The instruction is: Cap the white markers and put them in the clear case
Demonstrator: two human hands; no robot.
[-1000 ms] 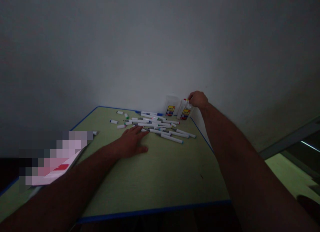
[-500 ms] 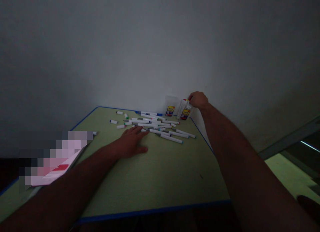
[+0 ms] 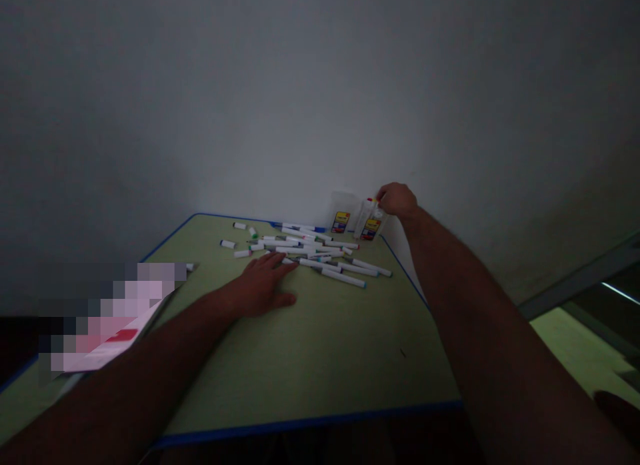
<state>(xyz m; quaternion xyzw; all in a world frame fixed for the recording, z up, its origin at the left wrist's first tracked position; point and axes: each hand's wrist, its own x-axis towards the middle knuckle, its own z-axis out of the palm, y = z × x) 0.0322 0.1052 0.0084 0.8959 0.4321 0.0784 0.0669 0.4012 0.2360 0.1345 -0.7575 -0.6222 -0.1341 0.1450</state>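
Several white markers with coloured caps lie scattered at the far end of a green table with a blue edge. My left hand lies flat and open on the table, its fingertips touching the nearest markers. My right hand is stretched to the far right corner, fingers pinched on a marker at the top of a clear plastic case with a yellow label. A second clear case stands just left of it.
A sheet of paper, partly blurred out, lies at the table's left edge. A grey wall rises right behind the table. Another green surface shows to the right, beyond a gap.
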